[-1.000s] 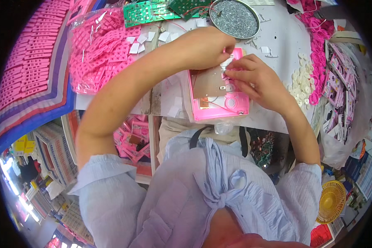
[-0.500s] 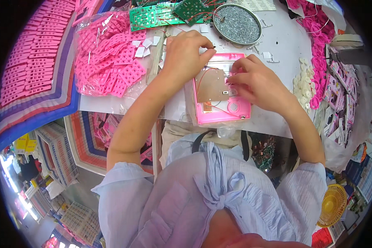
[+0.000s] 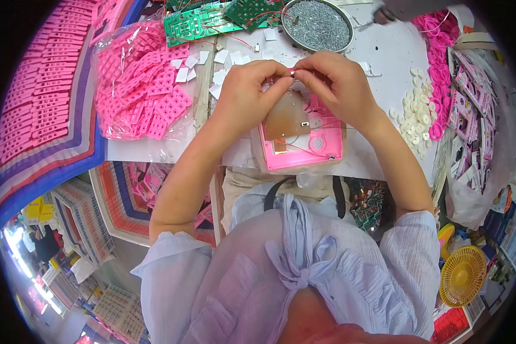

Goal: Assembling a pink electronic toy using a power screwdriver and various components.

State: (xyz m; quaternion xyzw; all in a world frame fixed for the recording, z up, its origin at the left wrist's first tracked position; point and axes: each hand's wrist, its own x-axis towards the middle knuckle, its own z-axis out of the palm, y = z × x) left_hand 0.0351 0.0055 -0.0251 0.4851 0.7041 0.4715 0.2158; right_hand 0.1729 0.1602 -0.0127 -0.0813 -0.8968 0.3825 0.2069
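Low over the far part of a pink plastic casing, my two hands meet at the fingertips. My left hand and my right hand both pinch at a tiny part with a light spot on it, too small and covered to name. Inside the casing lies a brown circuit board, tilted, with a thin red wire near it. A round ring-shaped opening shows in the casing to the board's right. My fingers hide the casing's far edge.
Beyond my hands stands a round tray of small screws, beside green circuit boards. At left lies a bag of pink keypads; white pads are scattered nearby. White discs lie at right. A grey tool hangs into the top edge.
My right hand has moved from the casing's right side up and left to meet my left fingertips. The grey tool has shifted toward the top middle. The whole view has shifted slightly.
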